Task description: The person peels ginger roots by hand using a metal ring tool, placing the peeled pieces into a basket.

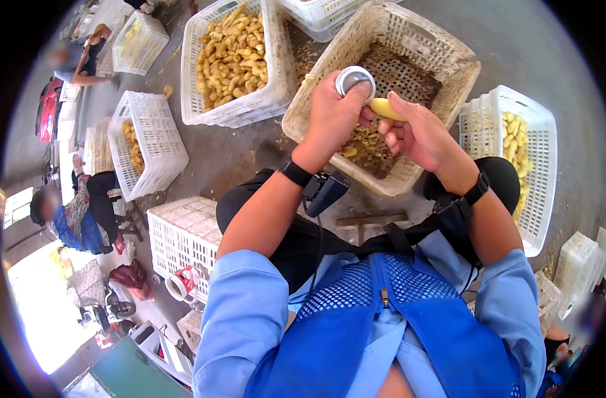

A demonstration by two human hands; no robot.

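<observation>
My left hand [333, 111] is closed around a round silvery metal piece [346, 79], shaped like a small can or lid, its rim facing up. Between finger and thumb, my right hand [422, 132] grips a smooth pale-yellow piece of ginger [387, 109]. The ginger's left end lies close to my left fingertips; whether they touch it I cannot tell. Both hands are over a dirty off-white plastic crate [463, 66]. Brown scraps and peelings [376, 142] lie across its bottom.
At the left, a white crate [191, 79] holds unpeeled ginger [233, 56]. Another crate [545, 166] with paler ginger [515, 142] stands by my right knee. An upturned-looking crate [183, 229] is beside my left leg. Other people sit at the far left.
</observation>
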